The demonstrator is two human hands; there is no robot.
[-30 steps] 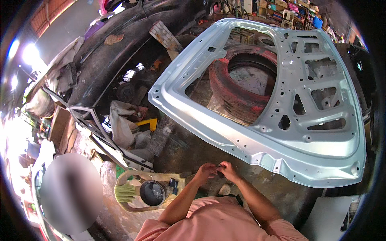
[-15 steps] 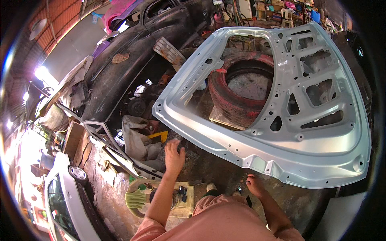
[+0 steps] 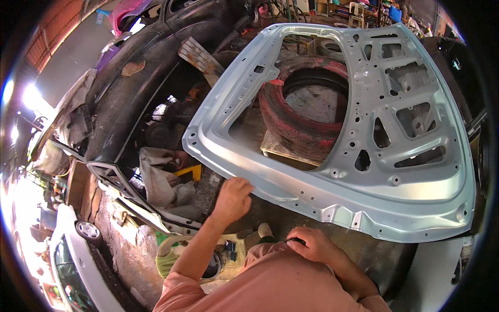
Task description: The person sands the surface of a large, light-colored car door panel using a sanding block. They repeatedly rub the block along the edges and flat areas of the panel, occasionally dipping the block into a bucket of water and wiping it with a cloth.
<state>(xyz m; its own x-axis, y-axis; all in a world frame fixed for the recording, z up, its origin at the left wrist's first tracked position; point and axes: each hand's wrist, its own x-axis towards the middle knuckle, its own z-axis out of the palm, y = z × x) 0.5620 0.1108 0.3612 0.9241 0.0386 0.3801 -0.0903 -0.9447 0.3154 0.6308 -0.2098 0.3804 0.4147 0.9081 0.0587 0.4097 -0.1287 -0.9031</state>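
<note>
A silver-grey car tailgate panel [image 3: 244, 167], with a large window opening and several cut-outs, lies in front of me. My left hand [image 3: 234, 200] is closed with its fingers curled, right by the panel's near left edge. Whether it pinches that edge or only touches it cannot be told. Close to my body, my right hand [image 3: 312, 243] is curled too, below the panel's near edge. Something small and dark [image 3: 297, 241] shows at its fingers, too little of it to name. Through the window opening I see a reddish worn tire [image 3: 304, 122] beneath the panel.
A black old car body [image 3: 138, 78] stands on the left, a white car [image 3: 86, 260] at lower left. A pale plastic chair [image 3: 179, 240] with a green cloth is beside my left arm. A grey panel [image 3: 429, 270] leans at lower right.
My left hand has moved toward the panel's edge, and its fingers have curled in. My right hand has drawn in toward my body. The view has shifted slightly.
</note>
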